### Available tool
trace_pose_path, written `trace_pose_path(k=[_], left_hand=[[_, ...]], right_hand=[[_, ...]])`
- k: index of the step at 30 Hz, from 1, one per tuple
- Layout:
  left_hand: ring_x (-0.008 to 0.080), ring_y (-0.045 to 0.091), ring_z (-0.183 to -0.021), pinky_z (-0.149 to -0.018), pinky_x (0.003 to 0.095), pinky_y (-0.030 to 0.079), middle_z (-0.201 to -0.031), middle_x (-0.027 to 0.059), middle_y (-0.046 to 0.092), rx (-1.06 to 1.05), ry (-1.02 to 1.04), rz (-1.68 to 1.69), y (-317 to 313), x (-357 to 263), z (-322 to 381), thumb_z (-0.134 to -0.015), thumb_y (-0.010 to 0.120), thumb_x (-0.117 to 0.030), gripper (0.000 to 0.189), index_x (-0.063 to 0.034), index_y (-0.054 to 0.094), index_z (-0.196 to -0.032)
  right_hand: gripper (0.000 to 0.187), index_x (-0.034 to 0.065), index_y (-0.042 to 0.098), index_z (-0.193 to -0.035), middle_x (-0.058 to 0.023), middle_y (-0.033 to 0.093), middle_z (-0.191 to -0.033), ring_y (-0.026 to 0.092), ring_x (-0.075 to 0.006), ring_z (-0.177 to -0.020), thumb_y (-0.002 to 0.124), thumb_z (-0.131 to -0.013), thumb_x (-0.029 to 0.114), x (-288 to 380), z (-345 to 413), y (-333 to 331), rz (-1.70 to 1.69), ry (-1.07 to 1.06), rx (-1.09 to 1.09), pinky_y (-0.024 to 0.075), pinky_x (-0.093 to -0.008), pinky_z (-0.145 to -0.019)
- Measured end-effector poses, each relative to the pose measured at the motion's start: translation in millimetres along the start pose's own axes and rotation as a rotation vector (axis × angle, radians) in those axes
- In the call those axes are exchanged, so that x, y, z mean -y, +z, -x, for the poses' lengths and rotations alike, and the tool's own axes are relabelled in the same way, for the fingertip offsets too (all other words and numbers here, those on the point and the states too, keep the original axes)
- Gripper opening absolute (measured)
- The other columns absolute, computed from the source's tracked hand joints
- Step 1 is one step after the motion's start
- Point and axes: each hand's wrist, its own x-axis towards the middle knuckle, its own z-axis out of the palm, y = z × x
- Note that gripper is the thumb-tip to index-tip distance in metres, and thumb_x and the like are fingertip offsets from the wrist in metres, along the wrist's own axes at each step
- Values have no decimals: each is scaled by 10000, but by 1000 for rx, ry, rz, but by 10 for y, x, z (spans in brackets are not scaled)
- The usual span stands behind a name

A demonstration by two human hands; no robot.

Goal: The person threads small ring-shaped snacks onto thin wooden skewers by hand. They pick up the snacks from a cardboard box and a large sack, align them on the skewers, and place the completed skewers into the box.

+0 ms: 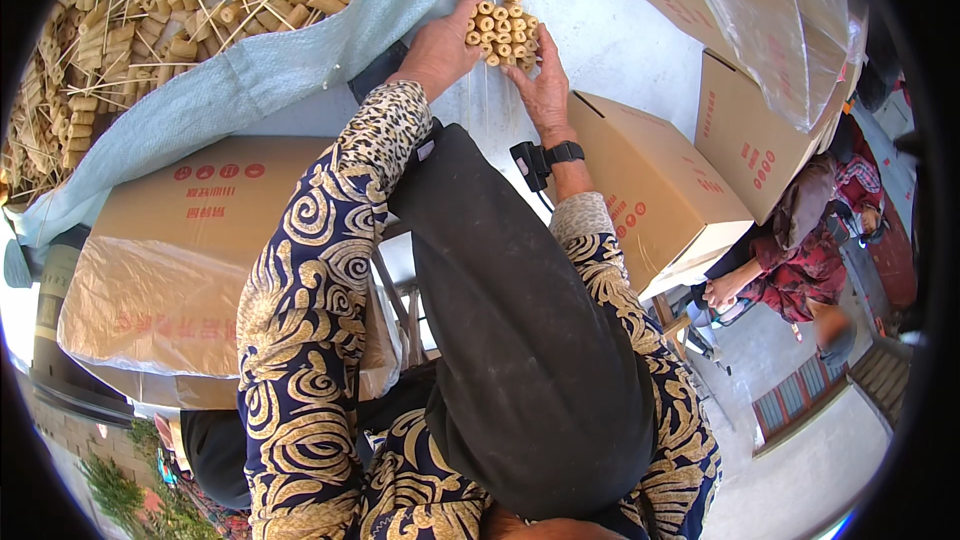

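A bundle of tan, hollow tube-shaped rolls on thin sticks point(504, 34) is held between my two hands, the rolls' round ends facing up. My left hand point(444, 51) grips its left side, the thumb and fingers partly hidden behind it. On the right and lower side, my right hand point(543, 87) holds it with thumb and fingertips. Thin pale sticks hang below the rolls toward me. Beneath is a whitish work surface point(600, 37). A black strap with a small device point(531, 165) sits around my right wrist.
A heap of similar rolls and sticks point(172, 22) lies at upper left, edged by a light-blue woven plastic sheet point(247, 82). Cardboard cartons point(300, 172) stand left, with another carton point(645, 172) close by my right wrist. Clear plastic point(780, 30) drapes one box. Other people point(802, 270) sit at right.
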Motion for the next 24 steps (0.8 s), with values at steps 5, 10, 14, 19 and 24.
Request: trace_pose_path(k=[5, 10, 14, 19, 24], left_hand=[[313, 676, -851, -769, 384, 545, -903, 194, 670, -2, 42, 108, 14, 59, 11, -749, 723, -76, 710, -172, 390, -1369], [277, 674, -826, -769, 364, 542, -888, 169, 672, 7, 67, 103, 21, 112, 10, -755, 713, -49, 795, -225, 343, -1436], [263, 668, -811, -770, 360, 537, -887, 164, 666, 19, 70, 122, 28, 116, 9, -763, 702, -41, 827, -251, 317, -1464], [299, 666, -868, -802, 381, 533, -954, 189, 664, 44, 38, 57, -9, 46, 17, -777, 691, -38, 847, -278, 282, -1479], [370, 645, -905, -825, 408, 523, -978, 225, 651, 55, 103, -39, -71, -68, 7, -769, 701, -45, 871, -301, 270, -1480]], right_hand=[[851, 104, 352, -1449, -103, 550, -1313, 563, -214, -1078, 808, -733, 152, 30, -39, -39, -71, 18, 27, 469, -334, -941], [656, 65, 392, -1425, -110, 545, -1309, 551, -189, -1089, 701, -859, 182, 38, -119, -123, -457, 156, 135, 457, -327, -945], [548, 37, 426, -1392, -135, 539, -1301, 547, -182, -1089, 639, -903, 164, 48, -150, -101, -554, 171, 76, 461, -320, -937], [501, 4, 453, -1348, -143, 554, -1272, 552, -178, -1070, 634, -902, 146, 67, -194, -69, -554, 201, 37, 480, -315, -914], [547, 11, 459, -1338, -145, 579, -1233, 569, -192, -1049, 675, -875, 205, 116, -227, -72, -428, 213, 18, 502, -325, -890]])
